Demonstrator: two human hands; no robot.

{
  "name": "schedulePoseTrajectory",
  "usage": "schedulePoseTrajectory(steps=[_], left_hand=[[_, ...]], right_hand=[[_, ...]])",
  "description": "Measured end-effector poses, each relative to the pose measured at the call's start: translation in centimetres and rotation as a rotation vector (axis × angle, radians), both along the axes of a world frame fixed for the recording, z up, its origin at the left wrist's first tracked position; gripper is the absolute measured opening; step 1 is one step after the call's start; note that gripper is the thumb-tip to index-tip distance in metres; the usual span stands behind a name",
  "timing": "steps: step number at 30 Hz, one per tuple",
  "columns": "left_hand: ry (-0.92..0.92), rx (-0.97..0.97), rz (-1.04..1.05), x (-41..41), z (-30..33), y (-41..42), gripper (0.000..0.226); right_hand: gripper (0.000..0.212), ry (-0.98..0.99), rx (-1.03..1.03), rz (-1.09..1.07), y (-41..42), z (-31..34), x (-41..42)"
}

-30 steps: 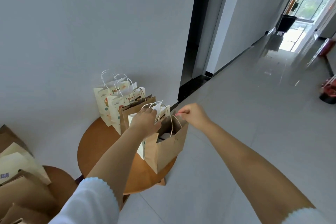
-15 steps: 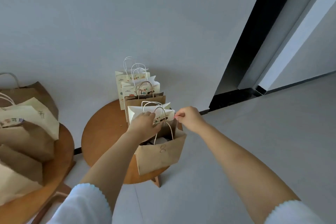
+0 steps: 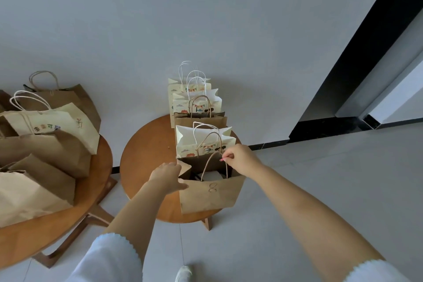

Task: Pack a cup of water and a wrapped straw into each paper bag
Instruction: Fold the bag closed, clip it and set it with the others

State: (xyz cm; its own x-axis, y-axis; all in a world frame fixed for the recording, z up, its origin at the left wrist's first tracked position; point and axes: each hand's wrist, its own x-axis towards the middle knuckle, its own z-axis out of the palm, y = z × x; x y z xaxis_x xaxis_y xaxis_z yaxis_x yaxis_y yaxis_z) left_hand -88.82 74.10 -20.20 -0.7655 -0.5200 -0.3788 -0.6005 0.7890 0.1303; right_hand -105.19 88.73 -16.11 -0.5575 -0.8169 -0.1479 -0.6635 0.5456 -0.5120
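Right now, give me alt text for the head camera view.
Two hands hold open a brown paper bag on a round wooden table: left hand at its edge, right hand pinching a handle. Four more bags line up behind.

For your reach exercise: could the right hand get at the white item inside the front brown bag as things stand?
Probably yes: the right hand pinches the brown bag handle just above its open mouth, nothing covering the white item.

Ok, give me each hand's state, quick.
Left hand: open, fingers against the brown bag at its left edge.
Right hand: pinching the bag's handle.
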Motion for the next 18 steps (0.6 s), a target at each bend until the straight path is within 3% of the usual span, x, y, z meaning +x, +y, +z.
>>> schedulePoseTrajectory(steps=[5,12,18], left_hand=[[0.021,-0.026,-0.045,-1.3,-1.9,-1.0,0.07],[0.182,-0.058,-0.161,-3.1,-2.8,-2.0,0.038],[0.229,-0.138,-0.248,-2.7,-3.6,-2.2,0.029]], right_hand=[[0.023,-0.004,0.012,0.027,-0.9,-1.2,-0.6],[0.023,-0.039,0.045,0.096,-1.6,-3.4,0.3],[0.024,-0.022,0.032,0.099,-2.2,-4.4,0.2]])
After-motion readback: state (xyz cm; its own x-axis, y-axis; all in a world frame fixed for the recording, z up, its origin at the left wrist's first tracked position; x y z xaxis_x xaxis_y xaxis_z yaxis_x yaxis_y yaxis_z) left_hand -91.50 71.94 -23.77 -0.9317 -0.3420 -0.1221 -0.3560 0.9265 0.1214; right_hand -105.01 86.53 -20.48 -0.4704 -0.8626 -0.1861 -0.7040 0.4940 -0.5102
